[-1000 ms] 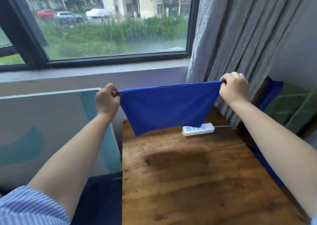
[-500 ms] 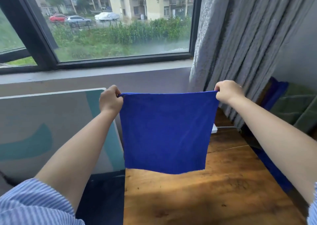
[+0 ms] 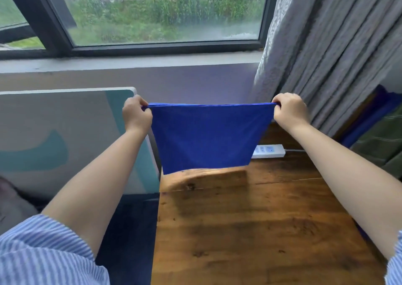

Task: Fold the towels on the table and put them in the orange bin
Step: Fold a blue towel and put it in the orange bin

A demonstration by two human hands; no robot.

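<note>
Clearly the folding step is in hand: a blue towel (image 3: 208, 135) hangs in the air over the far end of the wooden table (image 3: 261, 230), stretched between two raised hands, and its bottom edge appears to hang just clear of the tabletop. At the left, the left hand (image 3: 136, 115) has its fingers curled in and pressed together, pinching the towel's top left corner against the thumb. The cloth runs from there across to the right, its long axis horizontal along the taut top edge, which seems to show two layers, so I judge it already doubled once. It hangs face-on to the camera and narrows toward the bottom. Behind its lower right corner a white power strip (image 3: 269, 151) lies on the table. At the right, the right hand (image 3: 290, 109) pinches the top right corner in the same manner, fingers curled tight around the hem.

The next move, as I judge it, calls for bringing the two hands together to halve the towel again, or lowering it flat onto the table to crease it. Both corners need to stay held so the layers do not slip apart. No orange bin shows anywhere in view, so where it stands cannot be told.
</note>
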